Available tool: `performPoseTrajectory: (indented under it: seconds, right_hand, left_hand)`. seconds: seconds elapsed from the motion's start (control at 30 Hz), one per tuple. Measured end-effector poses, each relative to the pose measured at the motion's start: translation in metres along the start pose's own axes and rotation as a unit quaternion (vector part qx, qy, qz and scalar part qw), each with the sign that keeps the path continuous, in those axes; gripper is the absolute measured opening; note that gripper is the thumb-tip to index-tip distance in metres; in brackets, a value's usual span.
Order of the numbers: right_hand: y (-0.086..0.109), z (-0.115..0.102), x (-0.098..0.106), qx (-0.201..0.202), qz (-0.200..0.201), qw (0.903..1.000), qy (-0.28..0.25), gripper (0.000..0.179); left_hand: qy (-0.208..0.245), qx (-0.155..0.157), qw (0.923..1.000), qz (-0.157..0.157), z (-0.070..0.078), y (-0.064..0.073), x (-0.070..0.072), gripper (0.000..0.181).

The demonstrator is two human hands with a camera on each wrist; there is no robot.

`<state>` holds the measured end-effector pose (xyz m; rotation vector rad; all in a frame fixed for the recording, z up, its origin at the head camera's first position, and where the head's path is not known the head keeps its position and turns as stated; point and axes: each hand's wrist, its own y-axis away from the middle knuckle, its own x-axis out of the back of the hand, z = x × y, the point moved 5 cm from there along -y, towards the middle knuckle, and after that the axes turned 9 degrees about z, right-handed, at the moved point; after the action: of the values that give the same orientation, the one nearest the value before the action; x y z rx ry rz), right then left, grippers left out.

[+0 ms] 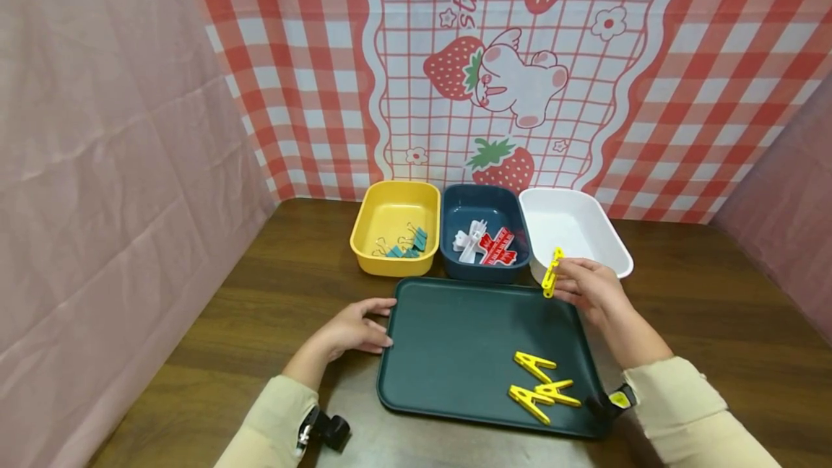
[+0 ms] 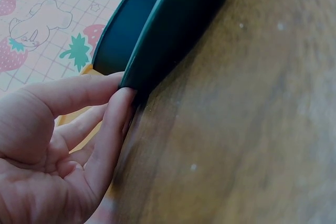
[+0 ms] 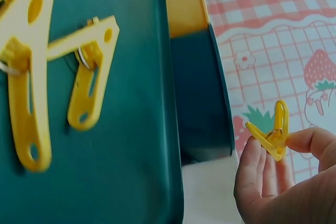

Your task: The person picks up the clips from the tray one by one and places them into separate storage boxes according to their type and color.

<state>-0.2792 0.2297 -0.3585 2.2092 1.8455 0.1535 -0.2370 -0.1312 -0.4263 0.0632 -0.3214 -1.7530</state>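
Observation:
My right hand (image 1: 588,286) pinches a yellow clothespin (image 1: 552,273) between thumb and fingers, at the front rim of the white bin (image 1: 607,240). In the right wrist view the clothespin (image 3: 275,132) shows its V shape and metal spring. Several more yellow clothespins (image 1: 531,399) lie in the near right part of the dark green tray (image 1: 455,345). At the tray's left side is my left hand (image 1: 354,327), its fingertips spread along the rim. The left wrist view has its thumb and a finger (image 2: 79,93) right at the tray edge (image 2: 144,51).
Behind the tray, three bins stand side by side. The yellow bin (image 1: 364,237) holds teal binder clips (image 1: 416,240); the dark blue bin (image 1: 484,271) holds white and red clips (image 1: 499,248). A checked strawberry cloth (image 1: 312,92) hangs behind them, and pink cloth (image 1: 130,128) borders the wooden table (image 1: 260,287).

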Motion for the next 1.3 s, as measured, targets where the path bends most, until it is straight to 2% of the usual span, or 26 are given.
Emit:
performPoseTrajectory:
  seconds: [0.17, 0.4, 0.6, 0.9, 1.03, 1.17, 1.3]
  right_hand:
    - [-0.006, -0.004, 0.007, -0.001, 0.014, 0.9998, -0.01, 0.01]
    - [-0.015, -0.011, 0.017, -0.011, 0.059, 0.9981, 0.009, 0.023]
    - [-0.025, -0.017, 0.022, -0.018, 0.09, 0.9958, -0.006, 0.023]
    - [-0.041, -0.024, 0.025, -0.025, 0.119, 0.9925, 0.014, 0.023]
    - [-0.049, -0.027, 0.026, -0.029, 0.145, 0.9889, 0.012, 0.02]
    - [-0.057, -0.031, 0.027, -0.048, 0.172, 0.9839, 0.007, 0.018]
    - [-0.063, -0.035, 0.024, -0.063, 0.173, 0.9829, -0.008, 0.021]
  left_hand:
    - [0.001, -0.001, 1.0, 0.0, 0.0, 0.0, 0.0, 0.066]
    - [0.001, -0.002, 1.0, -0.002, 0.001, 0.001, 0.0, 0.063]
    - [0.003, -0.001, 1.0, -0.002, 0.001, 0.001, -0.001, 0.064]
    - [-0.005, -0.002, 1.0, -0.001, 0.001, 0.001, 0.0, 0.066]
    - [-0.003, -0.003, 1.0, -0.003, 0.001, 0.001, 0.0, 0.066]
    - [0.0, -0.003, 1.0, -0.002, 0.0, 0.0, 0.001, 0.066]
    - [0.004, -0.005, 1.0, -0.003, -0.001, 0.0, 0.001, 0.066]
